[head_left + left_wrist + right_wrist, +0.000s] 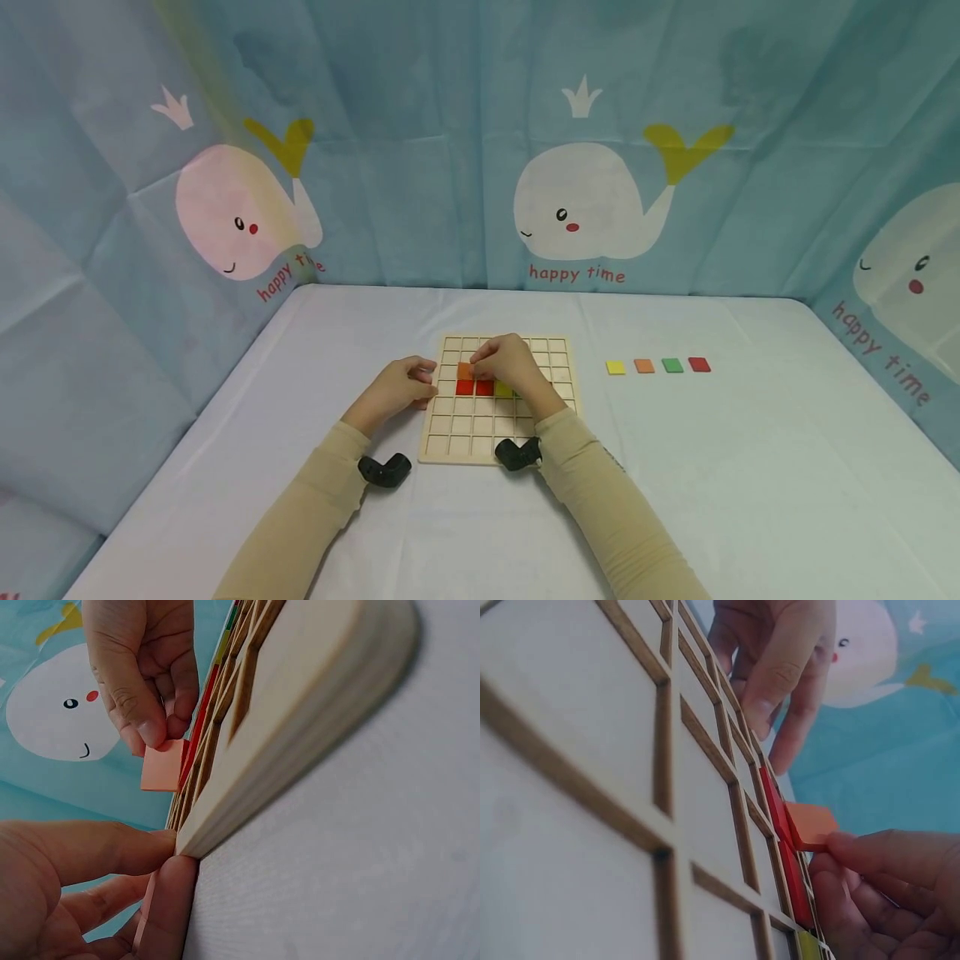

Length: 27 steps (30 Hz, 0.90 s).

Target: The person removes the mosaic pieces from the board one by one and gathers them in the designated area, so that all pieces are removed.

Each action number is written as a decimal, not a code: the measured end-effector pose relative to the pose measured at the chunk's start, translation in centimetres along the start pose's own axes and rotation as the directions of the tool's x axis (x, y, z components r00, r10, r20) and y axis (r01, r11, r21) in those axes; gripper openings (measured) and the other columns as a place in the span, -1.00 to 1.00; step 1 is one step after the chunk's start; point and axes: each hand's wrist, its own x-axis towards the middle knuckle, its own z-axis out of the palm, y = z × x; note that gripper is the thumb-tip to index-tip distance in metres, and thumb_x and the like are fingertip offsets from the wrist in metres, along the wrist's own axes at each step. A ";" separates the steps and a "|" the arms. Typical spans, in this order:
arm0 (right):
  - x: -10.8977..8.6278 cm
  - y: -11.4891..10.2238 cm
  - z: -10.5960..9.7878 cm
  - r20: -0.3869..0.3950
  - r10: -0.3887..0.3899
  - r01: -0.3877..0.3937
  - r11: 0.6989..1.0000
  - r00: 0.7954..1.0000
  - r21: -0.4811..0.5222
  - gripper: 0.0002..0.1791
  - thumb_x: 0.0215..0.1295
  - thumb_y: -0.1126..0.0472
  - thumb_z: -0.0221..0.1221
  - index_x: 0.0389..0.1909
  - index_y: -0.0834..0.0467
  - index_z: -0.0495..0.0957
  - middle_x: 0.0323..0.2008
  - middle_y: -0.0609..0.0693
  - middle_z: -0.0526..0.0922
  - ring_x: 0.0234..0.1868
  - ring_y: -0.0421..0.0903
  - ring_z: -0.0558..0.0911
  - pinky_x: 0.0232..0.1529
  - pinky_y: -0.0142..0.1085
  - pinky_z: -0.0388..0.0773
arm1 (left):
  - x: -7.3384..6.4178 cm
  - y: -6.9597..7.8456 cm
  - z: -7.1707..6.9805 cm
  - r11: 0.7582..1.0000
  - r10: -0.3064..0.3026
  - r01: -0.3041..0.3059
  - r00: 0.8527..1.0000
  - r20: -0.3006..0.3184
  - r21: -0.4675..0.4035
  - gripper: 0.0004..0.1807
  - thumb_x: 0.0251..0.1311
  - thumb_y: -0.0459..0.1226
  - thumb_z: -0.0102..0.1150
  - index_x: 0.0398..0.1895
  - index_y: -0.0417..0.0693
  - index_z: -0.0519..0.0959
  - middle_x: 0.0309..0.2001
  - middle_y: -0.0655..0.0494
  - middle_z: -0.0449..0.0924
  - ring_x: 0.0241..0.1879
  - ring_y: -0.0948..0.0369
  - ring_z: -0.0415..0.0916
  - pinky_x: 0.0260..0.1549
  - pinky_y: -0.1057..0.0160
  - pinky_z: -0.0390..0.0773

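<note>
A light wooden grid board (461, 447) lies on the white table. My left hand (397, 387) grips its left edge, fingertips at the rim. Between thumb and fingertips, my right hand (510, 362) pinches an orange square tile (811, 825). That tile tilts over a cell just above the leftmost red tile (465, 387). To the right in the same row are a second red tile (484, 388) and a yellow tile (503, 391). The right hand and wrist hide part of the row, where bits of green and red show.
Right of the board, a yellow tile (616, 367), an orange tile (644, 366), a green tile (672, 365) and a red tile (700, 364) lie in a line. Behind the table hangs a blue whale-print cloth (420, 167). Each wrist wears a black device (385, 471).
</note>
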 end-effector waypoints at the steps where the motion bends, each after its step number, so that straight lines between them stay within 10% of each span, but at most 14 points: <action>1: 0.0 0.0 0.0 0.003 0.002 -0.002 1.000 1.000 0.000 -0.92 0.11 0.39 0.36 -0.35 0.27 0.72 -0.30 0.11 0.74 -0.43 -0.16 0.71 -0.28 -0.31 0.70 | 0.0 0.0 0.0 1.000 0.000 0.000 1.000 0.001 -0.001 -0.47 0.22 -0.40 0.24 0.28 -0.25 0.43 -0.14 -0.06 0.45 -0.30 0.19 0.51 -0.33 0.33 0.66; 27: -0.3 -0.5 -1.3 -0.062 0.039 -0.026 0.980 0.997 0.197 -0.87 0.17 0.37 0.35 -0.26 0.33 0.71 -0.23 0.19 0.76 -0.38 -0.08 0.76 -0.16 -0.20 0.73 | 0.0 -0.3 -0.1 1.000 0.019 -0.019 0.999 0.026 -0.007 -0.46 0.23 -0.40 0.22 0.30 -0.27 0.41 -0.15 -0.04 0.43 -0.30 0.21 0.50 -0.33 0.33 0.65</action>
